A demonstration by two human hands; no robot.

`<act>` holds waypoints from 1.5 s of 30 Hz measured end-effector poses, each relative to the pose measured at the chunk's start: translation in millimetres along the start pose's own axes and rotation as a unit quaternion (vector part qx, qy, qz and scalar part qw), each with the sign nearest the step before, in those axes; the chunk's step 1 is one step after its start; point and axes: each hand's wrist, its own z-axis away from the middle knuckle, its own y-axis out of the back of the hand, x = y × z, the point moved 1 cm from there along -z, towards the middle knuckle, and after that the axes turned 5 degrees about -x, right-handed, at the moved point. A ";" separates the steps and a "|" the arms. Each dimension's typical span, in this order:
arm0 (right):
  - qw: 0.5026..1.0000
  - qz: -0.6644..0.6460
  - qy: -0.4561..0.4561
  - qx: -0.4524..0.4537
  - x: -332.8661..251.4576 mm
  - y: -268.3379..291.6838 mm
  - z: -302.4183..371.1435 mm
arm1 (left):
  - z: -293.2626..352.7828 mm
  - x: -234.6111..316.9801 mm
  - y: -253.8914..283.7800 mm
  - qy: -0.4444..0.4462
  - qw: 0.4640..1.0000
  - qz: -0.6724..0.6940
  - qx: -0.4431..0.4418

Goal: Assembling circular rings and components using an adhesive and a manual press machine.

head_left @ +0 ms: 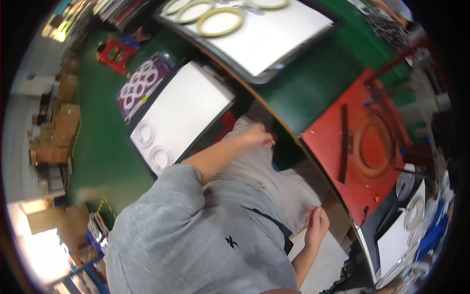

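My left hand (258, 136) is over my left thigh, its fingers curled in, with nothing visible in them. My right hand (317, 223) is beside my right knee, thumb and fingertips drawn together. Whatever it may pinch is too small or hidden to make out. Nearest my left arm is a white sheet on a dark tray (188, 105), with pale rings (160, 158) at its near end. A red board (355, 152) lies on the table to the right, bearing a round orange-brown ring (374, 147) and a dark strip (343, 142).
On the green table (298, 93) a black tray holds a white sheet (279, 36) with yellowish rings (220, 23). A purple panel with white rings (142, 83) and a red stool (116, 55) are at left. Cardboard boxes (61, 127) are stacked by the wall.
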 end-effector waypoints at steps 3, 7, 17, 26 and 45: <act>0.980 -0.138 -0.048 -0.137 -9.9 -36.4 -54.3 | 55.4 27.9 63.5 -0.129 0.979 -0.075 0.139; 0.941 -0.206 -0.187 -0.194 0.2 -53.3 -117.0 | 130.8 -6.6 181.0 -0.141 0.815 -0.266 0.495; 0.817 -0.447 -0.213 -0.295 39.8 -23.8 -179.6 | 261.3 -119.4 216.1 0.229 0.646 -0.338 0.645; 0.818 -0.473 -0.207 -0.253 46.9 -23.7 -173.0 | 251.7 -87.9 250.5 0.319 0.663 -0.314 0.600; 0.721 -0.637 -0.196 -0.190 12.2 -52.4 -152.5 | 216.5 269.2 -42.2 -0.471 0.829 -0.275 -0.123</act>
